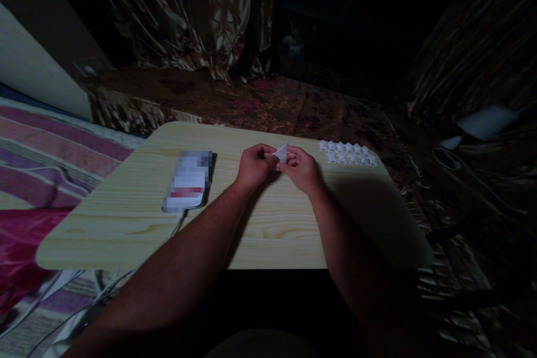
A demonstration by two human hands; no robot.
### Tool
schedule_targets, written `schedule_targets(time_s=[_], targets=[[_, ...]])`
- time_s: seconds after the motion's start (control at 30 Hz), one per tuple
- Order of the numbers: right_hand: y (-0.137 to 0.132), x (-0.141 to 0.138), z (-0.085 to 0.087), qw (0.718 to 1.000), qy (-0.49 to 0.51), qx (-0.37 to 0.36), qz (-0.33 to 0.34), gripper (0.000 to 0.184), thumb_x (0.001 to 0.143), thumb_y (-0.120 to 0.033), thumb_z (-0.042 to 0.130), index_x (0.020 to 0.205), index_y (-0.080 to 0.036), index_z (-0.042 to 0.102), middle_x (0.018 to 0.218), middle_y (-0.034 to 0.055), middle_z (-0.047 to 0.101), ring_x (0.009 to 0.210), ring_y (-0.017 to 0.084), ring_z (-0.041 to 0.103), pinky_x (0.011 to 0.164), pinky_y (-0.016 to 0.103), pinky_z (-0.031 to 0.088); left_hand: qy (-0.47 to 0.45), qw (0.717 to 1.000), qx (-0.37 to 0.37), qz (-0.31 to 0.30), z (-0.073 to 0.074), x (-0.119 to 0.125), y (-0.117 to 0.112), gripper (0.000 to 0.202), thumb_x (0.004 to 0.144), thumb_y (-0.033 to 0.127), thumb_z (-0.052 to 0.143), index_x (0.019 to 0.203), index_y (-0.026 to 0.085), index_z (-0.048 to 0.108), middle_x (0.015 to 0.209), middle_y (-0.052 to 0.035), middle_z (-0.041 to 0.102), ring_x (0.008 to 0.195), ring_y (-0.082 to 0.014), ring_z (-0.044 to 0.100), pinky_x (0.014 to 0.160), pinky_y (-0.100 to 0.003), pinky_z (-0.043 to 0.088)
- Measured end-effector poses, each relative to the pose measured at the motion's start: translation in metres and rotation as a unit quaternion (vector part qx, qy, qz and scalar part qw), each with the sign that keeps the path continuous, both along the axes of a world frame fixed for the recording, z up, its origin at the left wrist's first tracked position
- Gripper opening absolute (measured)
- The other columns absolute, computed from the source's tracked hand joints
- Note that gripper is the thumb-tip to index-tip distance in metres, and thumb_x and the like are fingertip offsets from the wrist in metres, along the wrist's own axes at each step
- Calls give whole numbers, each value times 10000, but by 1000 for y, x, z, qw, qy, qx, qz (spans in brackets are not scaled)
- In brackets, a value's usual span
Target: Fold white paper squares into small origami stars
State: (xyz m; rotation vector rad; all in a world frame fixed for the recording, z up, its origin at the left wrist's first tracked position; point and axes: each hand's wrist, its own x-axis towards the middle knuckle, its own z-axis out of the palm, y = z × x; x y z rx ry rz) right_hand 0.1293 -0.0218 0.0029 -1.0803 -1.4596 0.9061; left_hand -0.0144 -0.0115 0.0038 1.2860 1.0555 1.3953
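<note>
Both my hands meet above the middle of a light wooden table (126, 218). My left hand (253, 166) and my right hand (302, 168) pinch a small folded piece of white paper (281, 152) between their fingertips, holding it just above the tabletop. The fingers of both hands are closed on it. To the right, near the table's far right corner, several small folded white paper pieces (347, 153) lie in neat rows.
A phone with a lit screen (188, 181) lies on the table's left half, a cable running from it over the near edge. A striped blanket (46, 145) lies to the left. Dark patterned fabric covers the floor and hangs behind.
</note>
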Motion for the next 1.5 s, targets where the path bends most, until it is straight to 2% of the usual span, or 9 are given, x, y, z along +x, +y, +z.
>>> schedule_targets(time_s=[0.2,0.37,0.47,0.57,0.73,0.83,1.0,1.3,1.5], targets=[[1,1,-1,1000,13,14,-6,476,721,-319,665,1158,-157,569,854,42,663,739,131,610,704,268,491,7,1000,4,9,0,-1,1,225,618,275,716,786,136,663,672,-27,643,564,-120,559,539,-227,417],[2,4,1,1000,7,5,-14,421,799,-281,533,1202,-163,558,673,1,617,587,116,538,559,235,435,9,1000,-2,14,1,-2,2,220,611,272,722,776,139,661,651,-15,622,545,-107,529,523,-221,401],[3,7,3,1000,2,-11,-27,483,759,-195,505,1240,-163,539,587,-27,580,488,101,476,469,218,381,12,1000,3,7,0,-3,2,209,620,261,713,787,145,664,648,-5,607,548,-100,518,533,-218,401],[2,10,8,999,21,-29,-16,535,697,-139,502,1230,-148,541,597,-28,601,440,85,443,406,202,337,13,1000,8,-8,1,-3,2,205,629,262,708,791,145,665,649,0,593,548,-94,506,530,-212,394],[-1,15,17,996,28,-68,41,331,693,-199,534,998,-127,642,576,-20,612,405,69,446,362,181,315,8,999,-4,-43,6,-1,-2,243,623,288,719,807,138,667,645,-4,601,529,-96,500,526,-219,394],[-1,19,18,994,45,-83,61,263,698,-239,552,919,-131,647,576,-15,620,417,70,490,366,169,329,2,999,-12,-47,9,-2,-3,246,613,289,728,798,140,663,653,-7,610,530,-97,506,532,-221,398],[2,22,16,985,99,-101,99,269,681,-247,574,919,-144,644,692,11,670,512,103,599,376,167,364,-17,997,-10,-70,10,-3,-3,233,624,270,721,812,146,659,659,3,597,550,-90,509,542,-212,397],[0,25,18,973,150,-123,125,288,666,-249,599,931,-164,672,811,46,702,560,126,639,388,178,378,-38,996,-10,-75,12,-2,-3,232,618,268,731,810,158,661,702,-4,622,596,-96,537,575,-218,411],[1,27,16,968,170,-126,133,208,651,-230,603,827,-161,690,747,39,694,577,126,627,443,192,424,-67,993,-13,-93,11,-4,-3,182,614,212,713,779,154,661,687,-11,630,595,-107,546,576,-228,408]])
